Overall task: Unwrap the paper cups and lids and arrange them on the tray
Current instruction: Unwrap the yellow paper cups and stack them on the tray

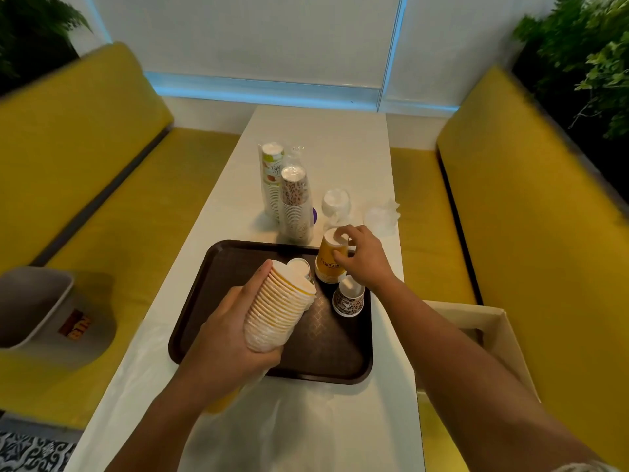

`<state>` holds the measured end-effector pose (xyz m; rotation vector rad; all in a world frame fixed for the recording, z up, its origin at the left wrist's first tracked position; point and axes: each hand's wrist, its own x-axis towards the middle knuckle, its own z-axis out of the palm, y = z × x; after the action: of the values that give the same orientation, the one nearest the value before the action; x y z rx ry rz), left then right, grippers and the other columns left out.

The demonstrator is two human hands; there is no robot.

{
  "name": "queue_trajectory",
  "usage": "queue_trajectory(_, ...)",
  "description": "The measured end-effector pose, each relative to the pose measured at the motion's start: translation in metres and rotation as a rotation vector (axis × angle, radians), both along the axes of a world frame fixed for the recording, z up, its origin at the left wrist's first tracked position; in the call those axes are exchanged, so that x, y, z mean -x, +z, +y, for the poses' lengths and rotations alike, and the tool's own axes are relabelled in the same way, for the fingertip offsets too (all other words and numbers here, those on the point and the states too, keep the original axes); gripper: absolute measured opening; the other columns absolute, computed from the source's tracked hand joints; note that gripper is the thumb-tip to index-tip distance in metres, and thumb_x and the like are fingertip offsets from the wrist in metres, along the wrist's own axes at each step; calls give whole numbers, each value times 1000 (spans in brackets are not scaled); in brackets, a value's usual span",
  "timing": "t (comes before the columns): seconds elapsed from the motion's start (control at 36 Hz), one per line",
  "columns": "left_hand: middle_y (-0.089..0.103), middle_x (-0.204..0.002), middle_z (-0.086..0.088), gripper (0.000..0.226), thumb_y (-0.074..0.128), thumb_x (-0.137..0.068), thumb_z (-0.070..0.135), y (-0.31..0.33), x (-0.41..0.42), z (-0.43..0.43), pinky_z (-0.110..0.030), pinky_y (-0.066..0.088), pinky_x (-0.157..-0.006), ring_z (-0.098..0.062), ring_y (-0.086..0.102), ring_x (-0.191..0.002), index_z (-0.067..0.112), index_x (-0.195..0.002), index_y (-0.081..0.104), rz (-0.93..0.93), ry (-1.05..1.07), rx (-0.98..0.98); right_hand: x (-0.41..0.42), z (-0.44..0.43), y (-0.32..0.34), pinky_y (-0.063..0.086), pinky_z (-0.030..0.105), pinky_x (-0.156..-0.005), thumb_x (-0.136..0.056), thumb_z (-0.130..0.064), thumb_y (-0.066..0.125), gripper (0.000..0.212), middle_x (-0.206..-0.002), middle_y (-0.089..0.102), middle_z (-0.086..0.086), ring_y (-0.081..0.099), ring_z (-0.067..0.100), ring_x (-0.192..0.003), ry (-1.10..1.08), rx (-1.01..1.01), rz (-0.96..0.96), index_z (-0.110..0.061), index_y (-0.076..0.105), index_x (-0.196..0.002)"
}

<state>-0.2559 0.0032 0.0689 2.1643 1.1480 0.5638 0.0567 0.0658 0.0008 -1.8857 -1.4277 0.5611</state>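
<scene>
Nested yellow-and-white paper cups [279,308], a light, thin-walled, crush-prone stack partly in clear wrap above the dark brown plastic tray [218,267], lie clasped around their rims in the left hand [224,335], while the right hand [364,258] pinches an inverted yellow paper cup [328,264] on the tray's far edge.

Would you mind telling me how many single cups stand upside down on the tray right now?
2: the orange juice cup under the right hand at the brown tray's far right corner, and the leopard-print cup just nearer. The stack may hide others.

Tray [218,291]: dark brown plastic w/ textured, slightly glossy face. Cups [332,260] matt printed paper; far stacks [292,202] in clear glossy plastic wrap.
</scene>
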Motion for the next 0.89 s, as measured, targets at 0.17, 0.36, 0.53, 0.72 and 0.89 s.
queue_trajectory(0.17, 41, -135, 24, 124, 92, -71, 47, 2, -1, 1, -17, 51, -83, 2, 51, -115, 63, -156, 3, 38, -8, -16, 16, -17, 38, 50, 39, -107, -90, -28, 74, 45, -139, 47, -2, 51, 15, -127, -52, -220, 65, -27, 60, -132)
queue_trajectory(0.36, 46, -129, 21, 123, 91, -72, 45, 8, -2, -1, -30, 61, -83, -8, 57, -113, 60, -158, 4, 36, -41, -30, 52, -63, 111, 54, 29, -104, -98, -49, 67, 57, -138, 59, -16, 58, 2, -125, 568, 126, 279, -39, 47, -150)
queue_trajectory(0.53, 44, -131, 26, 123, 93, -70, 41, 11, -1, -11, -20, 54, -85, -2, 53, -116, 61, -158, 8, 37, -61, -81, 54, -78, 122, 58, 34, -99, -96, -41, 74, 50, -129, 63, -15, 62, 7, -118, 609, 124, 254, -37, 56, -142)
queue_trajectory(0.72, 41, -139, 29, 123, 94, -69, 45, 14, 4, -16, -16, 47, -93, 5, 47, -123, 58, -158, 10, 57, -79, -130, 37, -88, 133, 59, 38, -97, -95, -44, 71, 50, -124, 60, -18, 63, 18, -118, 539, 137, 377, -38, 56, -143)
queue_trajectory(0.89, 41, -145, 25, 123, 95, -68, 46, 15, 10, -20, -32, 57, -96, -6, 49, -126, 55, -159, 13, 88, -83, -143, 19, -95, 144, 61, 43, -98, -95, -43, 74, 52, -133, 54, -7, 62, 25, -120, 554, 230, 327, -50, 52, -142)
